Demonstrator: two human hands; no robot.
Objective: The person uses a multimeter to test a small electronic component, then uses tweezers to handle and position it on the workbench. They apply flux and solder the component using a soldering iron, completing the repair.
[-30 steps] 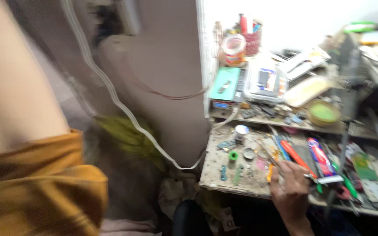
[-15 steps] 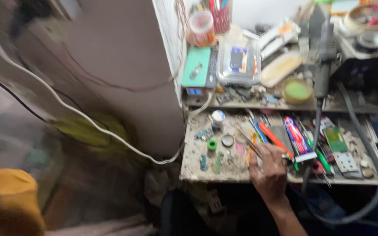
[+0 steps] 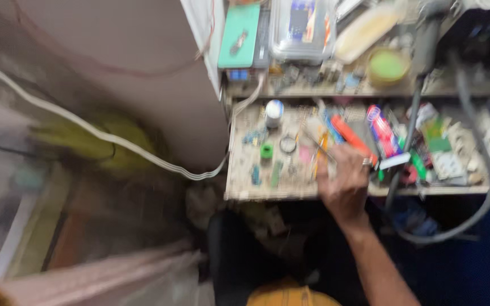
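- My right hand [image 3: 344, 184] reaches onto a cluttered, paint-flecked workbench [image 3: 245, 184], fingers curled over a loose bundle of thin hand tools [image 3: 319, 148]. The frame is blurred, so I cannot tell whether the fingers have closed on anything. My left hand is out of view.
- The tools lie near the middle of the bench's lower level, just beside an orange-handled tool [image 3: 350, 133] and a red-and-blue tube-shaped item [image 3: 382, 131].
- I judge these thin tools light, stiff and narrow, likely slippery where metal is bare; the coloured handles look the safest place to grip, away from any pointed tips.
- 1 clear plastic box [image 3: 301, 28] sits on the upper shelf; its contents show only as blue and orange shapes, too blurred to name.
- 1 round green tin [image 3: 388, 65] stands open beside it, holding a pale green-yellow mass.
- A flat green case [image 3: 239, 35] lies shut to the left; a small white-and-blue spool-like item [image 3: 274, 110] stands below.
- A grey hose [image 3: 477, 187] loops off the bench's right edge.
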